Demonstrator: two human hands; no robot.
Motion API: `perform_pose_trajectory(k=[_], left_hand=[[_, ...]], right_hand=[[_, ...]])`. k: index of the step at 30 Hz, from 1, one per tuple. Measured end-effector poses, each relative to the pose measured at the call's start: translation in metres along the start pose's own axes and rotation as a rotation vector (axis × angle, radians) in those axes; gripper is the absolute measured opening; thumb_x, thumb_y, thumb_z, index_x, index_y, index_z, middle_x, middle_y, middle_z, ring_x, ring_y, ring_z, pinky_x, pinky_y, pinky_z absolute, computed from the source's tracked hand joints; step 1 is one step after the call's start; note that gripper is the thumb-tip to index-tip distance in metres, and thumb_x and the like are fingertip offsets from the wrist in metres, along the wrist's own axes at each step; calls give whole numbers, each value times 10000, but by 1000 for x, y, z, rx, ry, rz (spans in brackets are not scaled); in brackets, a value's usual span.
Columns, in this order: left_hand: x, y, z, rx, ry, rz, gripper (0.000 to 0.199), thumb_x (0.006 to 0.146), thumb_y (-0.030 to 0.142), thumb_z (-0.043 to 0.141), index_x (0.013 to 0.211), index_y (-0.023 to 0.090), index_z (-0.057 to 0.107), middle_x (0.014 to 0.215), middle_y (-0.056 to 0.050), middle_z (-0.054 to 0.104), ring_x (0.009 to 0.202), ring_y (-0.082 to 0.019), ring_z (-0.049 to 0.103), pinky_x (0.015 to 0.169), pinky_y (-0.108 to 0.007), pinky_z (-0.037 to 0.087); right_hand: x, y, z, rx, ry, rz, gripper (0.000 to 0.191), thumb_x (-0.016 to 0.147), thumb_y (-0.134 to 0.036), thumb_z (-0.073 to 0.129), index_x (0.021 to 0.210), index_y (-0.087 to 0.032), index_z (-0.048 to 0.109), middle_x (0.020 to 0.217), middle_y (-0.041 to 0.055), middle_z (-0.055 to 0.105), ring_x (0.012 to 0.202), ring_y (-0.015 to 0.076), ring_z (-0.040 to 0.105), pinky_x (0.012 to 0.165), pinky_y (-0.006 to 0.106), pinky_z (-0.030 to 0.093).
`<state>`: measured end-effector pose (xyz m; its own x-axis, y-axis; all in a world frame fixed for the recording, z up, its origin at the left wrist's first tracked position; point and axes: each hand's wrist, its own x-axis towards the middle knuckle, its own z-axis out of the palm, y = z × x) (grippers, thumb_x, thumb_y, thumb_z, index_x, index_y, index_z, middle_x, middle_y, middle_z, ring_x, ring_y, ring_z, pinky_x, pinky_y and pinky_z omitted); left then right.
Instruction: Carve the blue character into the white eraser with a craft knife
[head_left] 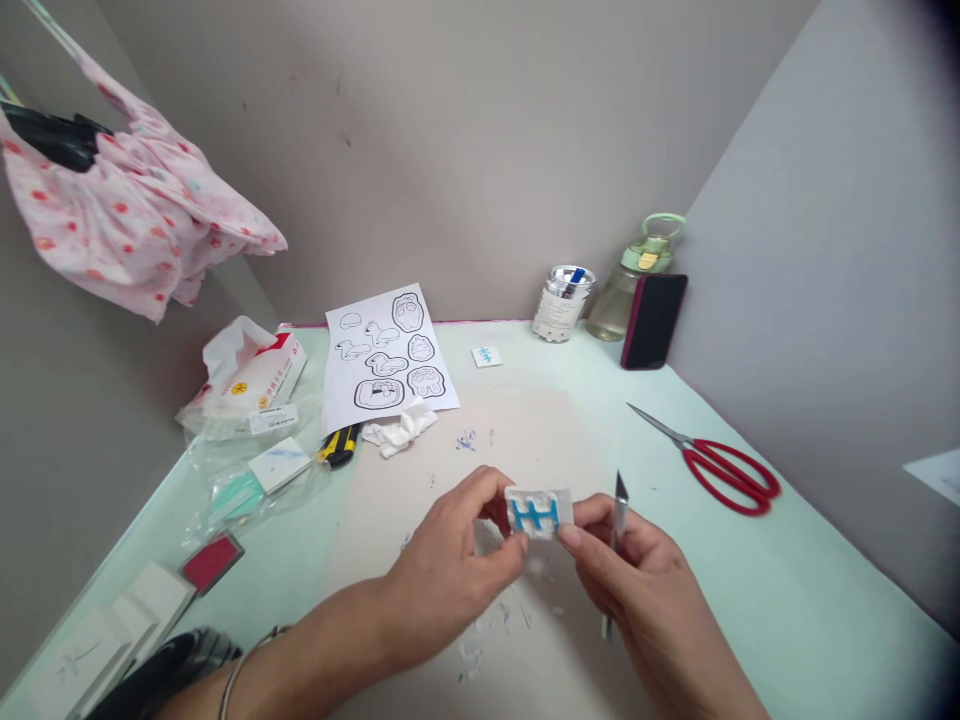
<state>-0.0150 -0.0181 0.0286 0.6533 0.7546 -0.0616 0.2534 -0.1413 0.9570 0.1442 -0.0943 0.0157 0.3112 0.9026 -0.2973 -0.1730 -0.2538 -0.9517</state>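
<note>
Left hand (465, 560) pinches carved rubber stamp (538, 514) at its left edge | right hand (634, 580) grips its right corner, craft knife (618, 515) tucked upright between fingers

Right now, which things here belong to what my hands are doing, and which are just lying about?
Apparently in use:
blue-marked block, in left hand and right hand
craft knife, also in right hand
beige mat beneath

Probably just lying about:
scissors
phone
bottle
tissue box
</note>
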Motion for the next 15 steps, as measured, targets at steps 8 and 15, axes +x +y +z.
perform_pose_trajectory(k=[8,15], left_hand=[[-2,-4,-1,-98,-30,37,179,913,345,486,830,187,471,795,8,493,771,-159,481,706,-289,389],[-2,-7,1,-82,-47,38,126,919,306,467,876,188,468,832,-3,484,772,-160,479,706,-291,402]], right_hand=[[2,5,-6,-64,-44,10,350,760,-515,711,766,-188,587,532,-92,285,500,70,199,461,219,170],[1,3,-4,-97,-55,-8,342,756,-510,711,746,-183,612,531,-81,320,498,75,199,462,228,168]])
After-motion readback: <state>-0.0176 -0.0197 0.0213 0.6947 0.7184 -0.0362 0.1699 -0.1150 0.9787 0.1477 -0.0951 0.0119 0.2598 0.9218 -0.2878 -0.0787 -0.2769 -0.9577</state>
